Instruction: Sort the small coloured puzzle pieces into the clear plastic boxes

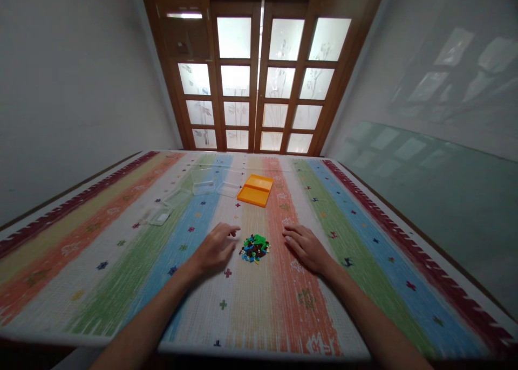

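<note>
Through the head camera I see the pile of small pieces (255,248) back from the near edge of the table (251,310). Just left of it, untouching, is the left hand (217,246), fingers half-curled and empty; the right hand (307,247), fingers extended, gripping nothing, lies apart to its right; the orange case (256,190) lies nearer the far edge

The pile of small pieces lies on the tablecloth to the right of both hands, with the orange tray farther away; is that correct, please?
The pile is not right of both hands: the head view shows it between the left hand and right hand. The tablecloth and orange tray are as you say.
</note>
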A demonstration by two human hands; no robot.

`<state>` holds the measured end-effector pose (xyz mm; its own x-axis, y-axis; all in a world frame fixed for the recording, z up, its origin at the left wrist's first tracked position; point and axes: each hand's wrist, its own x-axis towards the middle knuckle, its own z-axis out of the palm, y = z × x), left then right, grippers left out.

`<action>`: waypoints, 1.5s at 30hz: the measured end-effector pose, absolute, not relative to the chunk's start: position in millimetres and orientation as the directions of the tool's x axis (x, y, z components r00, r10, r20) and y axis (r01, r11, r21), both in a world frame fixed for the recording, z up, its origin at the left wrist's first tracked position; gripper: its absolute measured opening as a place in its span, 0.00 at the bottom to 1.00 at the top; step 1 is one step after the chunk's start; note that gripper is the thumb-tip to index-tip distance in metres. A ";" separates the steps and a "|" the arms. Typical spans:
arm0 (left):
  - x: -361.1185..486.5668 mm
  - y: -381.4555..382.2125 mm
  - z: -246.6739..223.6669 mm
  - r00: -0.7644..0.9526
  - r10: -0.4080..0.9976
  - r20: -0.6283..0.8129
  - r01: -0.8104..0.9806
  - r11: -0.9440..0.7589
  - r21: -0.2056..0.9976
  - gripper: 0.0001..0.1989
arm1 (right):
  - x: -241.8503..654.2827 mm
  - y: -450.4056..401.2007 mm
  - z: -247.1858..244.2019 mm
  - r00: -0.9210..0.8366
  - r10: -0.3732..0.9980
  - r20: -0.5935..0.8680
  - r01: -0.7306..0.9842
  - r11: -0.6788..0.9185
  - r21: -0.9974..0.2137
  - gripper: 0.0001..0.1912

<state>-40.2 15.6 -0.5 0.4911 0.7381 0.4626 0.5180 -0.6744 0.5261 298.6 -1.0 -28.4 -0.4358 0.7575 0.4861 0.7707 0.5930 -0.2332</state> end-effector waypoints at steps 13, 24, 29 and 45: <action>-27.8 8.8 -7.0 0.551 0.721 0.420 0.519 -0.690 0.504 0.11 | 296.1 -2.6 -23.9 -0.454 0.745 0.488 0.776 0.600 -0.195 0.19; -41.1 15.4 -6.1 0.441 0.735 0.515 0.642 -0.659 0.391 0.22 | 294.2 -6.5 -21.6 -0.467 0.743 0.479 0.782 0.600 -0.168 0.17; -56.5 21.0 -14.9 0.405 0.780 0.478 0.714 -0.596 0.368 0.20 | 293.5 -6.4 -24.1 -0.456 0.744 0.489 0.782 0.597 -0.179 0.15; -76.5 40.1 -23.1 0.348 0.776 0.526 0.761 -0.562 0.325 0.15 | 294.7 1.7 -34.4 -0.411 0.764 0.498 0.778 0.578 -0.246 0.13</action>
